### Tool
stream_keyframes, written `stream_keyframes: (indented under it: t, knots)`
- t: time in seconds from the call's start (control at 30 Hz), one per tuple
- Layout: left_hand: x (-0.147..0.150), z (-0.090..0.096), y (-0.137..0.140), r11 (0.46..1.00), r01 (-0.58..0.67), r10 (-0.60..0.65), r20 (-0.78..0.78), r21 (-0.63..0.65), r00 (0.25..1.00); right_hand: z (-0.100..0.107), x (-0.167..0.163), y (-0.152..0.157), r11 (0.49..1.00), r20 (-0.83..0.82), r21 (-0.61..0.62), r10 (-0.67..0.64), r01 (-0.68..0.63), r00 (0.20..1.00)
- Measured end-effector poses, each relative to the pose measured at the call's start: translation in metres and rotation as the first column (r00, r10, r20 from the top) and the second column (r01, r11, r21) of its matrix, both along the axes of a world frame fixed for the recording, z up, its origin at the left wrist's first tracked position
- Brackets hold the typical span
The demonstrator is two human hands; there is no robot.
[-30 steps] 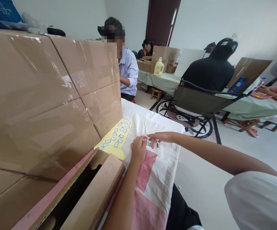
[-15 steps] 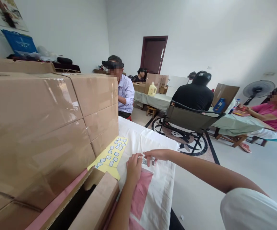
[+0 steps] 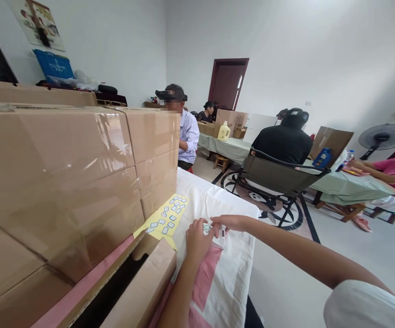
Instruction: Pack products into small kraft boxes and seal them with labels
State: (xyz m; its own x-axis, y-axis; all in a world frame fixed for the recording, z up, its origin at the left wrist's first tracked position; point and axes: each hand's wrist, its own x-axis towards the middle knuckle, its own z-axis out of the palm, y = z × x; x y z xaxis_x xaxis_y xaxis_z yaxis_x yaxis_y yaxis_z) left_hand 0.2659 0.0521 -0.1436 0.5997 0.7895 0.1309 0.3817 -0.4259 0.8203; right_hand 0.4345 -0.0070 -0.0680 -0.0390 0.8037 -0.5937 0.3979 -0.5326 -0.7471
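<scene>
A small white box-like object (image 3: pixel 219 240) with a dark patch near one corner lies on the cloth-covered table. My left hand (image 3: pixel 198 238) is closed around its left side, fingers curled over the edge. From the right, my right hand (image 3: pixel 230 222) reaches over the top with bent fingers that meet those of the left. A small pale green-and-white piece (image 3: pixel 206 228) shows by the fingertips; what the right fingers pinch is hidden. Left of the hands lies a yellow sheet (image 3: pixel 177 210) with several small blue-edged white pieces spread on it.
Stacked cardboard boxes (image 3: pixel 91 150) rise along the left. An open carton (image 3: pixel 149 282) stands before them, beside my left forearm. The table's right edge (image 3: pixel 254 237) runs just past my hands. Beyond are a folding chair (image 3: pixel 279 175) and several seated people.
The view has turned slightly left, so everything sits further right. My fingers have drawn closer together over the white object, and the right fingers now touch or overlap the left.
</scene>
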Motion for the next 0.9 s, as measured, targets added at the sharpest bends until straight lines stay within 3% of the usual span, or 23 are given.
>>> stream_keyframes:
  t: [0.47,0.9]
  knots:
    - [-0.005,-0.002,0.007,0.992,0.062,-0.055,0.067,-0.111,0.996,-0.022,0.012,-0.001,0.999,-0.004,0.050,-0.004,0.004,1.000]
    - [-0.003,-0.005,0.010,0.987,0.085,-0.071,0.103,-0.137,0.992,-0.022,0.006,-0.004,0.991,0.083,0.085,-0.109,0.102,0.991]
